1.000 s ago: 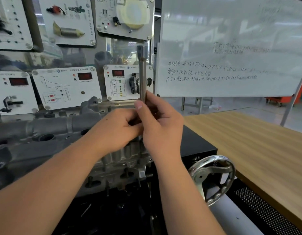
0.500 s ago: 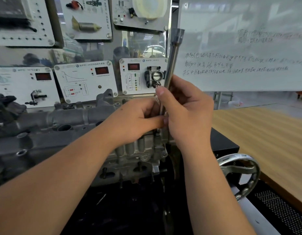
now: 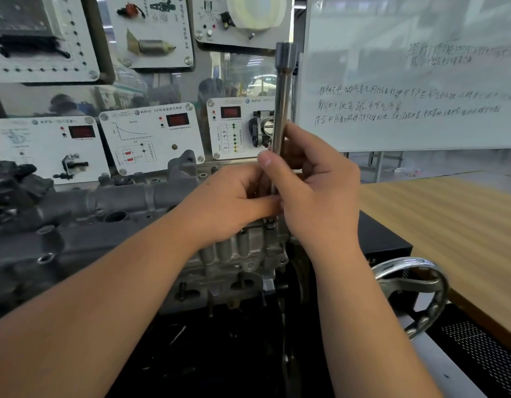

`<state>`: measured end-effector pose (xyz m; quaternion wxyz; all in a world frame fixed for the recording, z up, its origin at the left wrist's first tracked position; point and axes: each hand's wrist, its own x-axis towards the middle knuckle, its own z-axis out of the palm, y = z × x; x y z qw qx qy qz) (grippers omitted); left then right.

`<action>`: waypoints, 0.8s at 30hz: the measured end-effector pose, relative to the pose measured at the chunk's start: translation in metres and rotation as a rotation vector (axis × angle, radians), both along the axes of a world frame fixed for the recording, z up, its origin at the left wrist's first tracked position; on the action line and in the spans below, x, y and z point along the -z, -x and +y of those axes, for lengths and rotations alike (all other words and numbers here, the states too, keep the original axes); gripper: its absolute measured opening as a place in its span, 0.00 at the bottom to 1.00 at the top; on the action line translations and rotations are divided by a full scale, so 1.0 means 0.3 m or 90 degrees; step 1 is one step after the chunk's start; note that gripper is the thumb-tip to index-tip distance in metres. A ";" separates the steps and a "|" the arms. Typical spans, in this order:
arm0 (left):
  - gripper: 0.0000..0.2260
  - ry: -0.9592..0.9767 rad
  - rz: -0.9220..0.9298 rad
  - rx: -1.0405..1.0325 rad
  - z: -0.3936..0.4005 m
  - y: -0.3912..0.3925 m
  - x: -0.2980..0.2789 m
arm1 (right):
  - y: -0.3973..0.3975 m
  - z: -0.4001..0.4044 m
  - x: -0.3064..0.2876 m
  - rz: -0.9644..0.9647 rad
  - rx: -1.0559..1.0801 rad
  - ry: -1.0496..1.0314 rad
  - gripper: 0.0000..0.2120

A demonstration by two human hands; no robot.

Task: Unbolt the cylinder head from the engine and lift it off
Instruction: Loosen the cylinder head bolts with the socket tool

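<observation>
Standing upright above the cylinder head (image 3: 243,254), a long metal extension bar (image 3: 282,110) is pinched by the right hand (image 3: 314,196) – thumb in front, fingers curled behind. The left hand (image 3: 228,202) grips its lower end, just over the engine (image 3: 76,225). Behind, a whiteboard (image 3: 406,81) carries handwritten Chinese – too blurred to read

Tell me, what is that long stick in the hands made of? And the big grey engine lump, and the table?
The long stick looks like polished steel: silvery, with bright streaks of reflected light. Both hands hold it, the right hand and the left hand. The engine lump seems cast metal, probably aluminium: dull grey and rough. The table looks like wood or a wood-look sheet, with pale striped grain.
</observation>
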<state>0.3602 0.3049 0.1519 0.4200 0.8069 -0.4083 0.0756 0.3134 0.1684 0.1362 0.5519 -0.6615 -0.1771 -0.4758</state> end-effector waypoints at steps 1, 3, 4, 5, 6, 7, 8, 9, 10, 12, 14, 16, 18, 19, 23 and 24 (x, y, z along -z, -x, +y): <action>0.08 0.010 -0.005 -0.003 -0.001 0.000 0.001 | -0.001 -0.002 0.002 0.007 0.007 0.002 0.15; 0.04 0.042 0.013 0.006 -0.001 0.005 0.002 | -0.002 -0.012 0.004 0.023 0.007 0.012 0.16; 0.05 0.055 0.032 0.014 -0.001 0.008 0.001 | -0.001 -0.016 0.003 0.033 0.000 0.015 0.16; 0.06 0.057 0.046 0.021 0.000 0.008 0.000 | 0.000 -0.018 0.003 0.042 -0.009 0.014 0.16; 0.07 0.051 0.050 0.022 0.001 0.008 -0.001 | 0.002 -0.015 0.002 0.043 -0.017 0.009 0.16; 0.08 0.039 0.046 0.018 0.002 0.006 -0.002 | 0.006 -0.011 0.002 0.036 -0.024 0.004 0.17; 0.08 0.029 0.037 0.015 0.003 0.004 -0.002 | 0.009 -0.006 0.001 0.025 -0.028 0.002 0.19; 0.08 0.024 0.028 0.012 0.002 0.002 -0.002 | 0.011 -0.004 0.001 0.019 -0.032 0.001 0.20; 0.07 0.020 0.018 0.010 0.002 0.001 -0.002 | 0.010 -0.002 0.002 0.017 -0.035 -0.003 0.20; 0.07 0.009 -0.001 0.001 0.000 0.002 0.000 | 0.008 -0.001 0.003 0.016 -0.030 -0.014 0.16; 0.07 0.011 -0.014 -0.010 -0.003 0.004 0.001 | 0.004 -0.001 0.005 0.015 0.013 -0.010 0.12; 0.04 0.025 -0.007 -0.011 -0.001 0.008 0.000 | 0.004 -0.005 0.006 0.019 0.045 0.023 0.07; 0.04 0.030 0.015 -0.004 0.002 0.015 -0.005 | 0.005 -0.016 0.006 0.033 0.025 0.041 0.07; 0.06 0.026 0.022 -0.003 0.004 0.016 -0.007 | 0.006 -0.020 0.006 0.042 0.007 0.042 0.09; 0.07 0.011 0.016 -0.014 0.006 0.012 -0.006 | 0.019 0.000 0.001 0.042 -0.005 0.024 0.19; 0.07 0.009 0.012 -0.015 0.006 0.010 -0.004 | 0.018 0.006 0.001 0.037 -0.001 0.025 0.20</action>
